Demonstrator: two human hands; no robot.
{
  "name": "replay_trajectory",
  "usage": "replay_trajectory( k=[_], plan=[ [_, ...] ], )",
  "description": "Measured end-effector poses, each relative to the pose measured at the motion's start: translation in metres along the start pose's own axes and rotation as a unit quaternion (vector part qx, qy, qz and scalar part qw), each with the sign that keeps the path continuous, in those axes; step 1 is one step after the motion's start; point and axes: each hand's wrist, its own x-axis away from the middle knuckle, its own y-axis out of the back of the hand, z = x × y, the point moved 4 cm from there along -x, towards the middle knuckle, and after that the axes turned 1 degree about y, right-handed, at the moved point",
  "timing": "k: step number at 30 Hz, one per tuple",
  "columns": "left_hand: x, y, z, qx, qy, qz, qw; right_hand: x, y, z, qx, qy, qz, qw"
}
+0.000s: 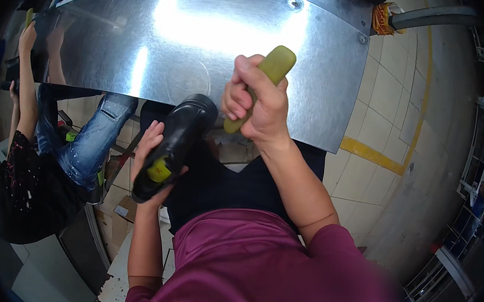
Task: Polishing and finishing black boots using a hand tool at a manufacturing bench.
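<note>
A black shoe (189, 124) is in my left hand (148, 145), tilted, with one end reaching the near edge of the metal table (119, 34). A bright yellow-green patch (160, 170) with small dark print shows inside its opening. My left fingers lie along the shoe's left side, and the thumb shows at its right. To the right and a little above the shoe, my right hand (261, 100) is closed round an olive-green bar (278, 62) with rounded ends. The bar is held slanted, apart from the shoe. I cannot tell what it is made of.
On the left sits a co-worker in a black top (28, 194) and ripped jeans (94, 142), with a raised hand (28, 37) on a similar green bar. Racks (478, 150) line the far right, beyond a tiled floor with a yellow line (372, 155). Cardboard (126, 208) lies below left.
</note>
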Motion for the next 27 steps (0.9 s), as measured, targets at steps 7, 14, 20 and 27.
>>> replay_trajectory(
  k=[7,14,20,27],
  plan=[
    [-0.001,-0.003,0.001,-0.047,-0.025,0.020,0.998,-0.024,-0.003,-0.013,-0.040,-0.005,-0.004,0.999],
    [-0.002,0.000,0.011,-0.058,-0.075,0.011,0.995,-0.027,-0.007,-0.028,-0.075,-0.055,-0.011,0.996],
    [0.000,0.002,0.013,-0.026,-0.042,0.003,0.999,-0.053,-0.004,-0.032,-0.070,-0.137,-0.018,0.988],
    [-0.005,0.004,0.016,-0.023,-0.028,-0.039,0.999,-0.077,-0.024,-0.043,-0.046,-0.138,-0.017,0.989]
  ],
)
